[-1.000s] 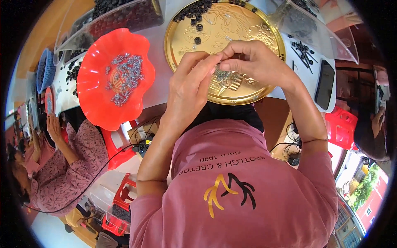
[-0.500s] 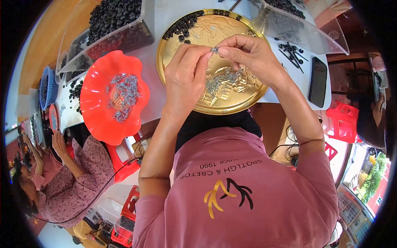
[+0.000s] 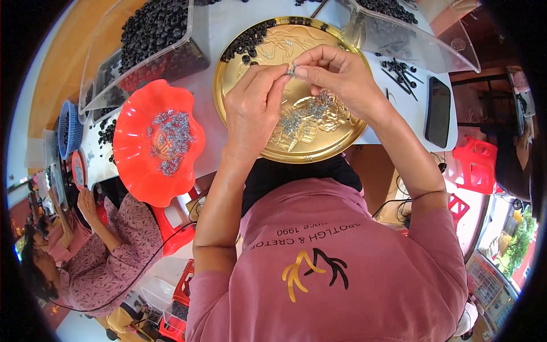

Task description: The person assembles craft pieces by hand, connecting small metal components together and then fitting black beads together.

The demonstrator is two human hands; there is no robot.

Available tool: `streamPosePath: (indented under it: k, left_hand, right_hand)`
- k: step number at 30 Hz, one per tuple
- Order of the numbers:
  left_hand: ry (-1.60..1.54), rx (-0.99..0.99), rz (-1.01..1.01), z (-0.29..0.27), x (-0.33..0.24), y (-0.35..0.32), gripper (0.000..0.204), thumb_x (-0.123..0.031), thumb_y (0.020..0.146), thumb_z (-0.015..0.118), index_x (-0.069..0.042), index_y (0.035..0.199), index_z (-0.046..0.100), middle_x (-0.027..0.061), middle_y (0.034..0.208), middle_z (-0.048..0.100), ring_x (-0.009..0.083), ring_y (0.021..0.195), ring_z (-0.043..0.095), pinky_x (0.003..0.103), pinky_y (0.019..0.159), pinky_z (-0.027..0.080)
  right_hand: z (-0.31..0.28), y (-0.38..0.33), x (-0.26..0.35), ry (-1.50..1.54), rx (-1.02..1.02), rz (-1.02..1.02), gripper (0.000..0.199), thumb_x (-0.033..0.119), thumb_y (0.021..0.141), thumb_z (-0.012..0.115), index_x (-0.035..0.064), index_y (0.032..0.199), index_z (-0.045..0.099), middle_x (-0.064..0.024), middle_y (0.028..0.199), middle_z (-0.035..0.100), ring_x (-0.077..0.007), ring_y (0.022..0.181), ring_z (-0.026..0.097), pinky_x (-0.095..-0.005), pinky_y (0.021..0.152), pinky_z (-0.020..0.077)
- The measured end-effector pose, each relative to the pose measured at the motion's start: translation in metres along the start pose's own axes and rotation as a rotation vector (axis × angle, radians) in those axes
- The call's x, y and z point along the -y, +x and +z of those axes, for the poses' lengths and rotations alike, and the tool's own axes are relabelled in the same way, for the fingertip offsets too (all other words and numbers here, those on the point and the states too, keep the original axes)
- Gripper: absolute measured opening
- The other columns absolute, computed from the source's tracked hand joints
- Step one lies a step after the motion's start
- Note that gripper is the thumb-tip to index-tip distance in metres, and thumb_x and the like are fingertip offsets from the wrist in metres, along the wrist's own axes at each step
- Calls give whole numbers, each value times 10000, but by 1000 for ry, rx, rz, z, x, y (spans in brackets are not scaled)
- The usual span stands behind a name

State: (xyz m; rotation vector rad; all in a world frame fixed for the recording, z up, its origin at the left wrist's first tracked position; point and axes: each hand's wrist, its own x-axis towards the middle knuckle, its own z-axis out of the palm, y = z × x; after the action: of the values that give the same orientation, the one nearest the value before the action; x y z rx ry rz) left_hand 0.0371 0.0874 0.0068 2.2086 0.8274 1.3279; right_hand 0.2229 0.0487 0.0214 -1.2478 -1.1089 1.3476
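Observation:
My left hand (image 3: 250, 108) and my right hand (image 3: 345, 80) meet over a round gold tray (image 3: 273, 155). Fingertips of both hands pinch a tiny silvery metal part (image 3: 292, 70) between them; its exact kind is too small to make out. Below the hands, a loose heap of small silvery coil-like pieces (image 3: 293, 121) lies on the tray. Black ring-shaped parts (image 3: 248, 41) are gathered along the tray's far left. To the left of my left hand, a red scalloped dish (image 3: 128, 165) holds more small silvery pieces (image 3: 174, 137).
Clear plastic bins of black parts stand at the far left (image 3: 191, 57) and far right (image 3: 393, 43). Black rods and knobs (image 3: 401, 74) and a phone (image 3: 438, 111) lie on the right. A blue basket (image 3: 69, 128) stands at the left, near a seated person (image 3: 114, 245).
The view has shifted slightly, so the tray and red dish appear a little lower. Both hands keep their pinch on the small metal part, which has turned slightly.

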Motion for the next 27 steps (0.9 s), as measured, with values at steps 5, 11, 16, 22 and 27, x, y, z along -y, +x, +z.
streamPosePath:
  k: [5,11,16,22,27]
  left_hand:
    - [-32,103,-183,-2,-3,1,143,-66,898,686,6,1022,685,126,856,679,213,684,664,319,590,527]
    - [-635,119,-721,-3,-1,2,162,-109,956,651,-2,1073,685,71,906,701,102,694,621,226,527,476]
    - [-959,93,-899,-3,11,5,176,-111,948,664,-5,1089,666,89,960,708,111,700,615,215,524,463]
    - [-992,63,-931,3,10,6,204,-127,942,675,10,1091,651,108,962,711,127,710,634,225,550,489]
    - [-660,103,-781,8,5,4,194,-115,944,666,22,1081,665,102,946,712,128,714,649,230,559,504]
  right_hand:
    - [3,4,-2,45,-79,-32,176,125,915,708,10,1046,680,-13,864,641,-81,686,578,-222,649,495]
    - [-4,12,-9,324,-43,90,171,145,930,688,25,1051,674,-28,892,655,-77,697,571,-250,662,504]
    - [-3,15,-13,432,-9,133,204,210,895,718,41,1002,678,-8,930,659,-70,782,578,-235,711,519]
    - [-3,16,-17,238,-103,6,252,224,905,713,26,1057,680,-18,928,675,-72,771,587,-237,702,526]
    - [4,9,-8,-28,-104,-50,269,233,915,705,32,1094,692,-9,892,672,-54,737,571,-222,667,497]
